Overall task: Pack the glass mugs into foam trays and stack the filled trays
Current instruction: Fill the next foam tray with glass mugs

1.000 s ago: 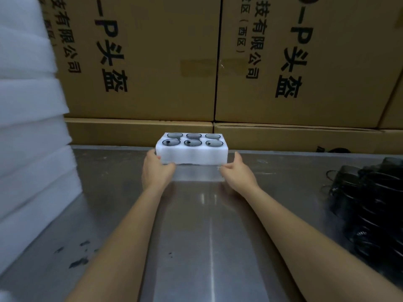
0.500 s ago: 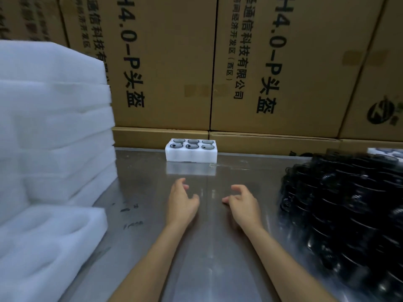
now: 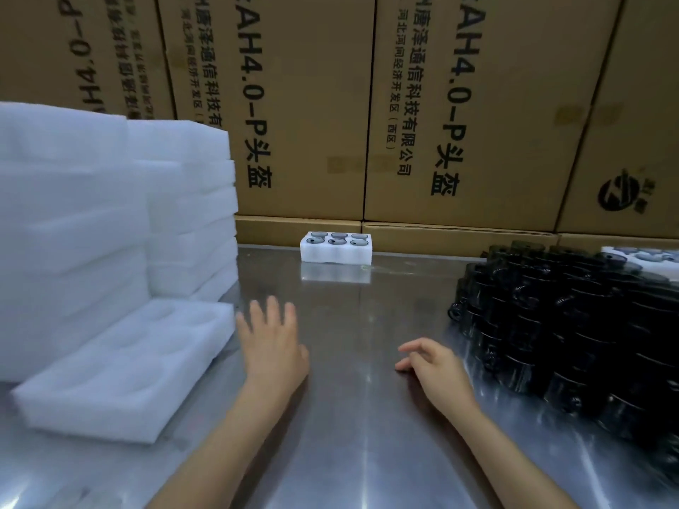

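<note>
Watching from the head view, both hands hold nothing: the left hand [image 3: 273, 347] hovers fingers spread beside the empty foam tray [image 3: 121, 372], the right hand [image 3: 433, 361] loosely curled near the dark glass mugs [image 3: 573, 325]. That heap looks crowded; a careless grab could topple mugs and chip glass. The filled tray [image 3: 336, 247] sits at the table's far edge. A second ago both hands gripped it; now they've drawn back.

head cam, single view | worn on person, faces forward and down over steel bench [image 3: 349, 416] | hands [image 3: 273, 349] close at bottom centre | cardboard boxes [image 3: 459, 104] wall off the far edge | wide-angle, edges bowed
</note>
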Demonstrator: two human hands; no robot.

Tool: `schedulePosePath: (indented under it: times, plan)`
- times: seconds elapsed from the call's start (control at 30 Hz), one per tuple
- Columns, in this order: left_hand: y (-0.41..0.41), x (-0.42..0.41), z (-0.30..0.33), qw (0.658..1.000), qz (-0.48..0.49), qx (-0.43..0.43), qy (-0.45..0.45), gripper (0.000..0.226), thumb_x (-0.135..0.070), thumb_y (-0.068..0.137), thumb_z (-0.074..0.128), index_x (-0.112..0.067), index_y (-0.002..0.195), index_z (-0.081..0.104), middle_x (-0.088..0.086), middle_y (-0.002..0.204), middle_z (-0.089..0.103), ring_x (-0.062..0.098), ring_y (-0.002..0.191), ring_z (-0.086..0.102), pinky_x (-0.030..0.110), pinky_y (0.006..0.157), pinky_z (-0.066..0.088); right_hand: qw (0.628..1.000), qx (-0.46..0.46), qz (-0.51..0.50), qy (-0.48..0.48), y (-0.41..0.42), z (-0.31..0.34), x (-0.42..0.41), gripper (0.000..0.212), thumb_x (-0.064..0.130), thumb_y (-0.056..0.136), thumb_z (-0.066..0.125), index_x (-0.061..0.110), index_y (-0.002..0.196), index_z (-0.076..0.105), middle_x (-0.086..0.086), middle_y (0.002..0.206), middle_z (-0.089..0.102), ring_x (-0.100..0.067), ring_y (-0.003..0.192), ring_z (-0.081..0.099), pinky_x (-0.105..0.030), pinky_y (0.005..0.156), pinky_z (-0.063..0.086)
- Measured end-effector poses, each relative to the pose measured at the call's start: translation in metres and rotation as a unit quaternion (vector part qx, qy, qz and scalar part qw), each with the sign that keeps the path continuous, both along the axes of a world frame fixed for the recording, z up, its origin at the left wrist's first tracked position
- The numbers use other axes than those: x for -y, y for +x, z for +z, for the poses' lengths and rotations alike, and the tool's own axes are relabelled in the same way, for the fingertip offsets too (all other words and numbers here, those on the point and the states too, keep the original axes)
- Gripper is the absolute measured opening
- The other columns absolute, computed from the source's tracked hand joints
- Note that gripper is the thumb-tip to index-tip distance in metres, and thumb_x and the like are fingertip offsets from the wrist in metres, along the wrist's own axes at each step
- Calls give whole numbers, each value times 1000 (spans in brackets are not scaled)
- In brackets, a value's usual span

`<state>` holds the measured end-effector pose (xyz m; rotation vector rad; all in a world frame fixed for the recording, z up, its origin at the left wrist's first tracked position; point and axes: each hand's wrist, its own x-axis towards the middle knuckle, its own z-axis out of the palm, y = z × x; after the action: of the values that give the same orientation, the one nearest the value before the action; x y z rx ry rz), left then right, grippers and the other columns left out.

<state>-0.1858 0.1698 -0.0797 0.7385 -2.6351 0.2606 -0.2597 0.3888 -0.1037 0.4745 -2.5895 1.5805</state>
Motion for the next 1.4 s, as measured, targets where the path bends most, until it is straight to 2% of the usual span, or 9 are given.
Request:
schedulePosePath:
  times: [0.13,0.27,0.53,0.6,0.73,0.87,1.03,1.23,1.4]
  plan:
    - [16,39,13,988,123,78,46,59,-29,95,40,-11,147,19,18,151,24,39,140,17,50,112,18,1000,-7,0,19,11,2,-8,29,6,90,48,28,81,65,13,70,72,-5,84,65,-26,80,47]
    - [23,45,14,991,103,80,23,50,-15,91,47,-18,138,29,8,130,38,27,120,39,33,91,41,999,-15,-3,39,18,6,-12,30,9,91,48,32,80,64,18,70,71,4,82,61,-11,66,39]
    - [25,-19,14,968,-237,50,63,70,4,82,42,-33,139,26,0,117,41,22,112,41,33,68,41,1000,-26,-11,-5,23,5,-11,21,16,94,51,32,84,61,11,75,71,-9,85,65,-28,82,48]
    - [23,-40,12,939,-323,49,106,77,3,81,44,-33,144,18,-1,120,43,21,113,42,33,73,42,997,-51,-37,-44,26,5,-12,11,23,94,53,29,97,62,12,94,69,-8,95,62,-27,86,45]
    - [15,-76,6,894,-436,37,94,84,0,82,46,-25,151,4,4,127,50,24,111,46,32,91,37,974,-187,-116,-57,34,11,-21,23,21,92,56,23,115,58,14,114,55,-5,102,52,-22,84,37]
    - [9,-103,2,873,-469,-25,128,75,-6,90,47,-30,150,9,-3,124,54,20,106,50,32,84,41,958,-267,-107,-1,41,15,-24,21,24,91,49,25,109,61,20,110,55,0,104,46,-18,86,35]
    - [3,-127,6,835,-506,-94,197,68,-17,93,49,-32,148,13,-10,124,55,11,105,47,28,79,44,961,-241,-131,27,41,15,-26,20,25,96,43,23,85,58,13,85,59,-8,91,51,-30,69,39]
    - [8,-106,20,837,-507,-107,173,47,-37,92,54,-30,138,41,-11,125,56,11,115,50,30,94,41,958,-214,-173,80,35,20,-38,20,19,91,47,28,99,62,4,82,66,-21,84,55,-34,73,43]
    - [8,-50,27,857,-372,-173,313,31,-40,90,58,-27,118,61,-9,125,55,9,121,48,37,108,33,909,-336,-239,63,37,51,-52,19,10,87,58,20,99,69,2,79,68,-22,83,57,-35,73,40]
